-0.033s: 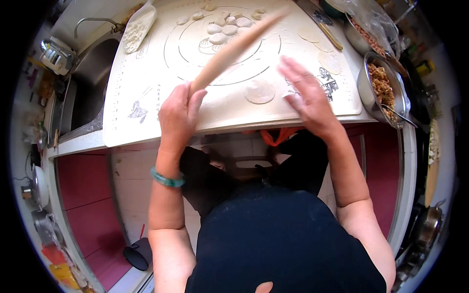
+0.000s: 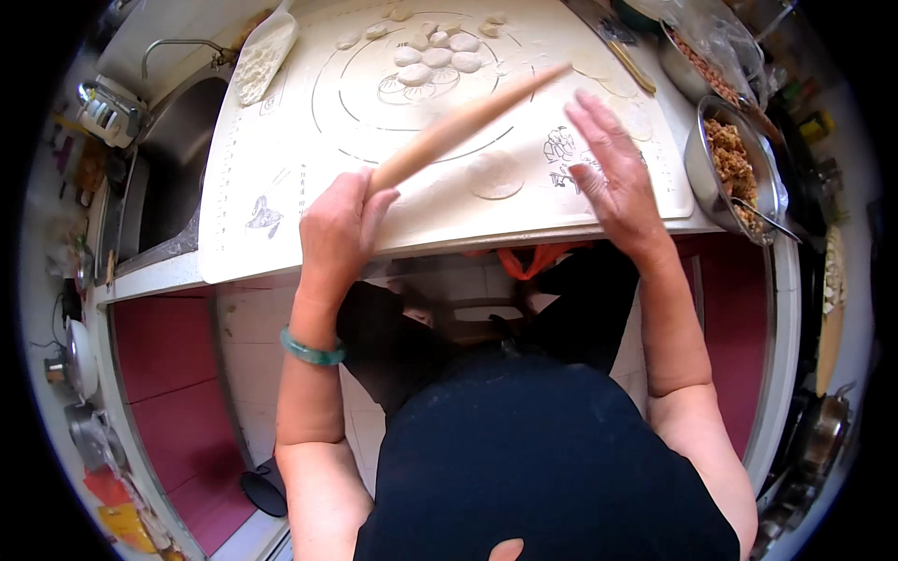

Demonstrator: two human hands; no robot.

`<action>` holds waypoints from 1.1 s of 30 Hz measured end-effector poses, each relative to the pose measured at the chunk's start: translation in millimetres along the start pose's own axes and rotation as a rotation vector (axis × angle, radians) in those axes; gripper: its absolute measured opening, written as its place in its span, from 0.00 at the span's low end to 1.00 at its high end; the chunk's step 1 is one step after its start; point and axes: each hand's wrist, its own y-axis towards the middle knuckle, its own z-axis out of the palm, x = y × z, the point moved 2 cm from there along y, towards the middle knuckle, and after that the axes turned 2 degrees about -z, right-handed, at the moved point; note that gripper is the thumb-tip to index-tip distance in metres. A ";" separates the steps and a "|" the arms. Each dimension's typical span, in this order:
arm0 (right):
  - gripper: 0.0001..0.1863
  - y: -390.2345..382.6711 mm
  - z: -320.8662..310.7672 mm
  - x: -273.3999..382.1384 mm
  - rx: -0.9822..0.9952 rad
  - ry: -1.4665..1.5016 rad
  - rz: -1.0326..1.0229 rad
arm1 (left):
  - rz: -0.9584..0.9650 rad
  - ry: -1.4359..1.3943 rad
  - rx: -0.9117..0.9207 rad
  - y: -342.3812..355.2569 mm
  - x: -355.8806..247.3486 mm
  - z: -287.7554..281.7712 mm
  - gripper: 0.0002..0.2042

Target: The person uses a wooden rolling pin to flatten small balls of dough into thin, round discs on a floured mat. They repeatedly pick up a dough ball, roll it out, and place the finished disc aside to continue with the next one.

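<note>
My left hand (image 2: 335, 224) is closed around the near end of a tapered wooden rolling pin (image 2: 468, 123). The pin slants up to the right above the printed white mat (image 2: 271, 187). A flattened round dough wrapper (image 2: 496, 175) lies on the mat between my hands, below the pin. My right hand (image 2: 617, 182) is open over the mat's right side, fingers stretched and thumb apart, holding nothing. Several small dough pieces (image 2: 437, 58) sit clustered beyond the pin. Thin, pale wrappers (image 2: 608, 86) lie past my right fingertips, partly hidden by them.
A white scoop of flour (image 2: 266, 64) rests at the mat's far left, by the sink (image 2: 182, 154). On the right stand a metal bowl (image 2: 696, 159) of brown filling with a spoon, and another bowl (image 2: 675, 79) behind it. A wooden-handled tool (image 2: 632, 67) lies at the far right.
The rolling pin's far end has swung down and to the right. My right hand has moved right, away from the wrapper; my left hand has shifted slightly left and nearer.
</note>
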 end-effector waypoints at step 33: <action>0.40 23.3 26.8 -34.2 0.271 -0.243 0.048 | -0.052 0.317 0.452 56.3 -1.5 22.7 0.26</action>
